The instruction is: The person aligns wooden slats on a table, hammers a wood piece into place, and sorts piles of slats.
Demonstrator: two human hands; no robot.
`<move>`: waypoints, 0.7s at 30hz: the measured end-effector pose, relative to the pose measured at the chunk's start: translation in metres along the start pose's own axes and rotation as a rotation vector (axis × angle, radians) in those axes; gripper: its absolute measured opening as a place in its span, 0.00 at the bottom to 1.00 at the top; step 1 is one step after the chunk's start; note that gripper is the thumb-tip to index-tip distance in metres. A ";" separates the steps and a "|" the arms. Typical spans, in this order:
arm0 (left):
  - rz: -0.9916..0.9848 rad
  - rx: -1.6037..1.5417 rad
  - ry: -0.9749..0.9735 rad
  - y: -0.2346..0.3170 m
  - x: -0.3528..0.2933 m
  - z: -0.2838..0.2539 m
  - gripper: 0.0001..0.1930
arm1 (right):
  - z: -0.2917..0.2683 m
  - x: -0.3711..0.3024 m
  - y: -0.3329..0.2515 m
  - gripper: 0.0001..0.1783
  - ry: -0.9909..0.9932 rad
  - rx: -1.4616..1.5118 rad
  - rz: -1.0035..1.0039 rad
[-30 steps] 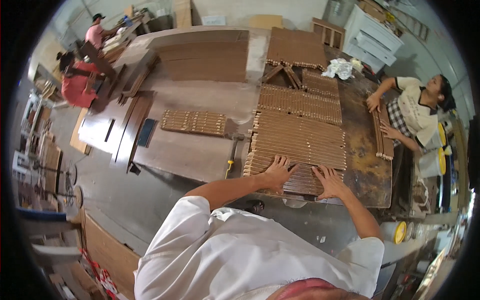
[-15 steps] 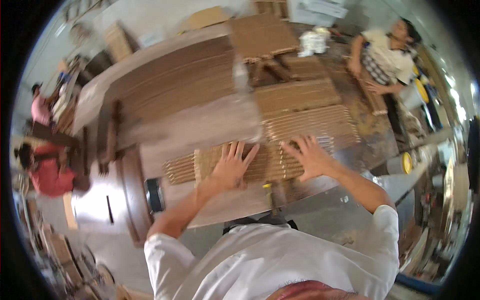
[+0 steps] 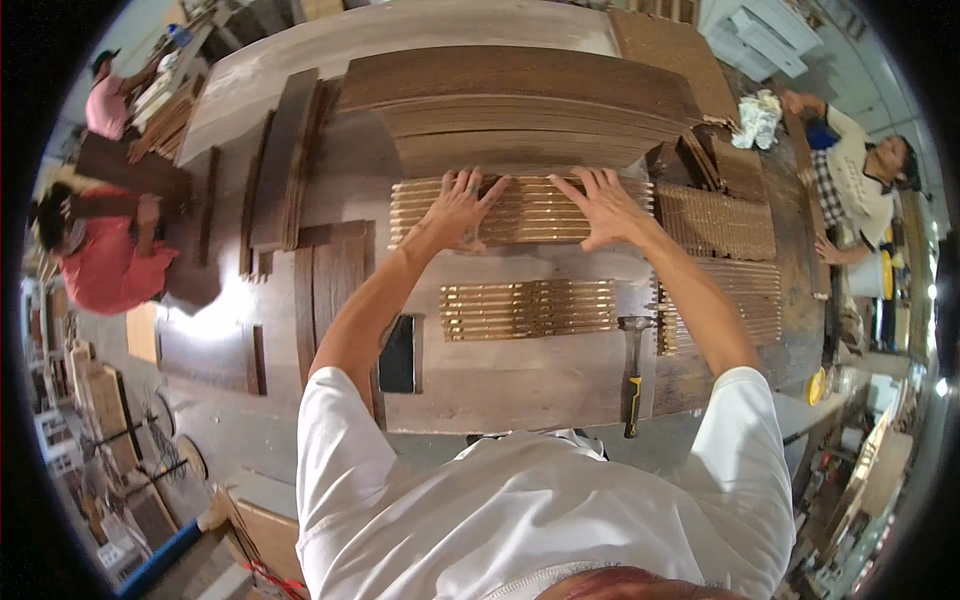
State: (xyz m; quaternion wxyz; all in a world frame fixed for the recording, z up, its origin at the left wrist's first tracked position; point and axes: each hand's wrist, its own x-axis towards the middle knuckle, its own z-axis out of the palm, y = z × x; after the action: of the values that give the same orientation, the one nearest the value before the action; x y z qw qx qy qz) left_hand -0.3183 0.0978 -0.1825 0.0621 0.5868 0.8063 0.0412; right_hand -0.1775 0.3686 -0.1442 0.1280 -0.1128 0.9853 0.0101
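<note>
My left hand [image 3: 460, 209] lies palm down with fingers spread on the left part of a long row of brown wooden slats [image 3: 532, 214], whose notches show pale. On the same row's right part rests my right hand [image 3: 608, 208], its fingers also spread and its thumb pointing inward. Both sets of fingertips reach the row's far edge. A shorter row of notched slats [image 3: 528, 310] lies closer to my body. A hammer [image 3: 633, 372] with a black and yellow handle is right of that row, its head away from me.
Long brown boards [image 3: 520, 95] are stacked beyond my hands. More slats [image 3: 718, 305] lie to the right, near white crumpled material [image 3: 757, 120]. A dark rectangular block [image 3: 397, 355] lies left of the short row. Co-workers [image 3: 112, 250] handle boards at the left and right table edges.
The view has swung and steadied. Both hands have moved farther from my body, still spread on slats. The shorter row now shows between them and me.
</note>
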 end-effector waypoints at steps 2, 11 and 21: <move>-0.004 -0.046 -0.005 0.001 0.004 0.004 0.71 | 0.004 0.005 0.006 0.73 -0.042 -0.008 0.008; 0.003 -0.120 -0.080 0.001 0.045 0.064 0.70 | 0.049 -0.003 0.020 0.73 -0.179 0.061 0.140; -0.154 0.055 0.053 0.000 0.027 0.054 0.48 | 0.077 -0.006 0.025 0.53 0.095 -0.028 0.246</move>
State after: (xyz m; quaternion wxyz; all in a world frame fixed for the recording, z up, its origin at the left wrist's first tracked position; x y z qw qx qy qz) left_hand -0.3186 0.1226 -0.2368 0.0278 0.5234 0.8511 0.0297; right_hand -0.1582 0.3978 -0.2178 0.0775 0.0066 0.9964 0.0343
